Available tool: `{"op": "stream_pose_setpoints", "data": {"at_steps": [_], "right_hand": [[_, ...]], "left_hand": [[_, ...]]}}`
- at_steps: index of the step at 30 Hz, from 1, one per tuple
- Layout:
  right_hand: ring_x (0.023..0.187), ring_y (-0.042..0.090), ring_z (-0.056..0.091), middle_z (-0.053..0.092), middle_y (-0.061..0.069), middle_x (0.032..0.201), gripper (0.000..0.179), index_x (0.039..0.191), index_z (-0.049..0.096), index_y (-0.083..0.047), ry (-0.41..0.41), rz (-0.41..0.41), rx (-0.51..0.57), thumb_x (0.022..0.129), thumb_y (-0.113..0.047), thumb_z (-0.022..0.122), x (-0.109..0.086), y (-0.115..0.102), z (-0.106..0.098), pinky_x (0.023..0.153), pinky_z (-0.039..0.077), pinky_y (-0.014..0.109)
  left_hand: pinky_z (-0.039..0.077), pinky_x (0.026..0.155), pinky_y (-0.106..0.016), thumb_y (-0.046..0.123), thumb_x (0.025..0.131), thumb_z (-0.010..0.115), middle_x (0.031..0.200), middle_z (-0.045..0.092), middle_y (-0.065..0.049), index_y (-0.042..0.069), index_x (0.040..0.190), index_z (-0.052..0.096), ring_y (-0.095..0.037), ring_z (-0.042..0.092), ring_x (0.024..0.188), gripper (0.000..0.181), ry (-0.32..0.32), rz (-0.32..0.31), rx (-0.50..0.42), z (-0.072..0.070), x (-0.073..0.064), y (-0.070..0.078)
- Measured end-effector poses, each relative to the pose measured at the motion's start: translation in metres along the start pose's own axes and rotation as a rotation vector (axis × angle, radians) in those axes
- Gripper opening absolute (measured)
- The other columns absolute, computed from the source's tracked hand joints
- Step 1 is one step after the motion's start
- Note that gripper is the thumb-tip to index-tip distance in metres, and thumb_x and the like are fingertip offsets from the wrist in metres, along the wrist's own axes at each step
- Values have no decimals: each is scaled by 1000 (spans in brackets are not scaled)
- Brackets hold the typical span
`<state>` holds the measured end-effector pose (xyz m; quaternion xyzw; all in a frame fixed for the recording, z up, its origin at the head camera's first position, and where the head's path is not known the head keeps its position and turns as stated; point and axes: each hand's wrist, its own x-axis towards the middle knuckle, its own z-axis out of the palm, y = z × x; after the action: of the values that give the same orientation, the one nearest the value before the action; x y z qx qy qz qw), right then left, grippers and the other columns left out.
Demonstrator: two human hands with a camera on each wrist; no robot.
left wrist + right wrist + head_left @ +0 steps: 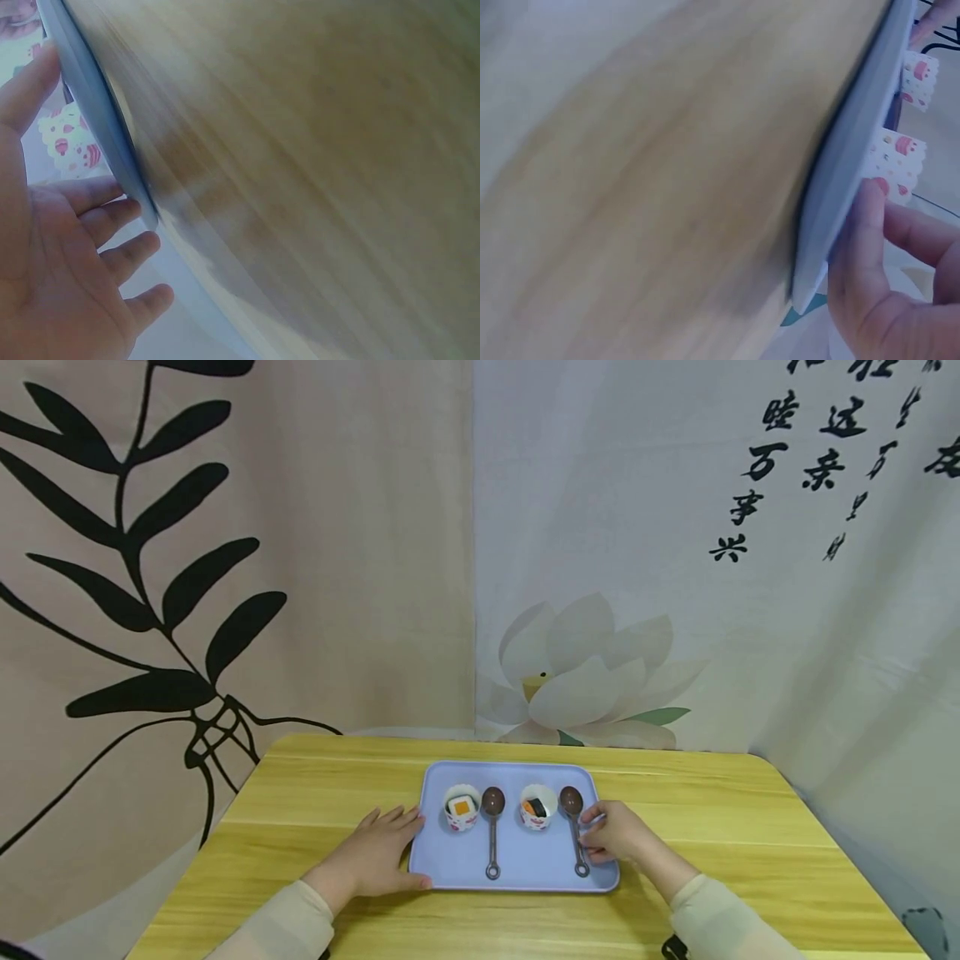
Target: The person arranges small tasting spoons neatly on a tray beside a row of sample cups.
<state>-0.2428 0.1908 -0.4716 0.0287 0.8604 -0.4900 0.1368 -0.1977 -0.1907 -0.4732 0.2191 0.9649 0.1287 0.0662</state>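
My left hand (386, 852) touches the left edge of a lilac tray (528, 872), fingers spread and thumb at the near left corner. In the left wrist view its fingertips reach the tray's rim. My right hand (617, 837) is over the tray's right side, its loosely bent fingertips right beside the handle of the right brown spoon (576, 835). In the right wrist view, thumb and finger come over the rim. Also on the tray are a left brown spoon (492, 831) and two small printed paper cups. The left cup (461, 821) holds a white-and-orange sushi-like piece; the right cup (534, 821) holds an orange, black and white one.
The tray lies on a yellow wood-grain table (337, 802) with rounded far corners. Behind it hangs a pale curtain (375, 568) printed with dark leaves, a lotus and black characters. Light sleeves (288, 922) cover both forearms.
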Motion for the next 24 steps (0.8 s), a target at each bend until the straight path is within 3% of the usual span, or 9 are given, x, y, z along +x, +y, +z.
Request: {"op": "stream_pose_setpoints", "data": {"at_steps": [24], "right_hand": [[69, 24, 62, 62, 14, 86, 23, 110, 58, 12, -91, -89, 24, 89, 6, 65, -28, -19, -38, 64, 61, 40]], "left_hand": [[20, 116, -64, 73, 80, 64, 156, 41, -16, 0, 148, 47, -41, 34, 144, 101, -10, 4, -17, -1, -3, 0]]}}
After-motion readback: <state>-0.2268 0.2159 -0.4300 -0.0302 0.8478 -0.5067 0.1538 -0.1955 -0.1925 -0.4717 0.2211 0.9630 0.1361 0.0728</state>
